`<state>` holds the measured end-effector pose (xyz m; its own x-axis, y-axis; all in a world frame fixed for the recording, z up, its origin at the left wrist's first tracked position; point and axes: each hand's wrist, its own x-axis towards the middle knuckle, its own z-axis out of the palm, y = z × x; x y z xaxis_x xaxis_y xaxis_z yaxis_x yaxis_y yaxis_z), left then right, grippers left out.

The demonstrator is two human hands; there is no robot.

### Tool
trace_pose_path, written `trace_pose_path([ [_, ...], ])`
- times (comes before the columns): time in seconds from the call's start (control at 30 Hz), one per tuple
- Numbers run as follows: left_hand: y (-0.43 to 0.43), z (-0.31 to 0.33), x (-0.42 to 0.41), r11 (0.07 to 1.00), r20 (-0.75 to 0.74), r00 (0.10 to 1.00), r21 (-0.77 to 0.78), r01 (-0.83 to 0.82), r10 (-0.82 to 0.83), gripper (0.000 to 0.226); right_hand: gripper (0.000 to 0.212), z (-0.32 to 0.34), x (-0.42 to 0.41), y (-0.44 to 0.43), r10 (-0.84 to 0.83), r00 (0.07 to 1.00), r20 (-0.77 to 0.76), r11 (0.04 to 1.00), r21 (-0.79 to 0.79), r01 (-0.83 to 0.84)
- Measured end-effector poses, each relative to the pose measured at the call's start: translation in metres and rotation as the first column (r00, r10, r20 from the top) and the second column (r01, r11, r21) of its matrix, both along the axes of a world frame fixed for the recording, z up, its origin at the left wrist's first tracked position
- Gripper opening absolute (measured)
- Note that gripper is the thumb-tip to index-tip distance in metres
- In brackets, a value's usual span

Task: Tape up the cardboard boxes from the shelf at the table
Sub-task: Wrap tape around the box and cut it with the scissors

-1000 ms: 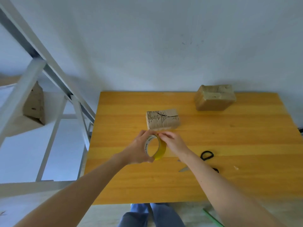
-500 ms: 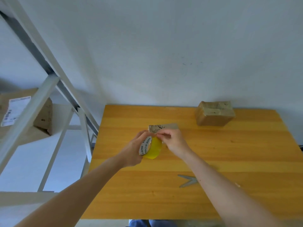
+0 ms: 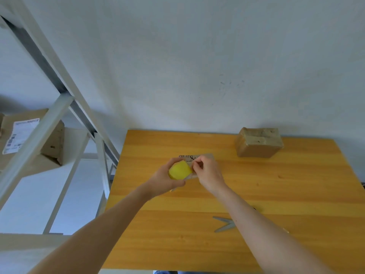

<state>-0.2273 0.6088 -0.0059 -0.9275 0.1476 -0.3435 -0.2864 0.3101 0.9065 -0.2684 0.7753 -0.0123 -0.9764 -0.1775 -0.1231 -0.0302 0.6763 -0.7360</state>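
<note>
- The small cardboard box (image 3: pixel 205 156) stands near the middle of the surface (image 3: pixel 296 194), mostly hidden behind both hands, with only its printed top edge showing
- The yellow tape roll (image 3: pixel 179 170) sits just in front of the box, at its 7 o'clock, and the left hand (image 3: pixel 166 179) grips it with fingers curled round it
- The right hand (image 3: pixel 209 175), at the box's 5 o'clock, has thumb and forefinger pinched together at the roll's edge, seemingly on the free tape end, though the strip is too thin to make out
- A second ago the roll was nearer the person with its hole facing the camera; now its broad yellow side faces up and both hands have closed in on the box
- This suggests the tape end has been found and the first strip is about to be laid; the box is not yet sealed
- A taped box (image 3: pixel 258 142) rests well apart at 2 o'clock and looks finished
- The scissors (image 3: pixel 225 224) lie at 5 o'clock, handles hidden under the right forearm
- The shelf (image 3: pixel 39 125) at 9 o'clock holds a labelled box (image 3: pixel 53 143)
</note>
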Motion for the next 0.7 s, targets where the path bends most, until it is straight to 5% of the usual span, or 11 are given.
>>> trace_pose_path([
  [0.2, -0.006, 0.009, -0.004, 0.976, 0.071, 0.984, 0.135, -0.171, 0.162, 0.044, 0.015, 0.005, -0.001, 0.006, -0.007, 0.961, 0.278, 0.891, -0.434, 0.132],
  [0.33, -0.009, 0.013, -0.007, 0.923, 0.241, 0.948, 0.274, -0.271, 0.207, 0.028, 0.026, 0.015, -0.008, 0.008, 0.11, 0.953, 0.281, 0.903, -0.428, 0.022],
  [0.43, -0.013, 0.016, -0.009, 0.88, 0.341, 0.919, 0.351, -0.319, 0.197, 0.029, 0.03, 0.023, -0.013, 0.008, 0.1, 0.926, 0.365, 0.88, -0.466, 0.089],
  [0.7, -0.017, 0.022, -0.009, 0.795, 0.559, 0.818, 0.431, -0.427, 0.137, 0.039, 0.006, 0.019, -0.016, 0.001, 0.05, 0.977, 0.207, 0.935, -0.354, 0.028],
])
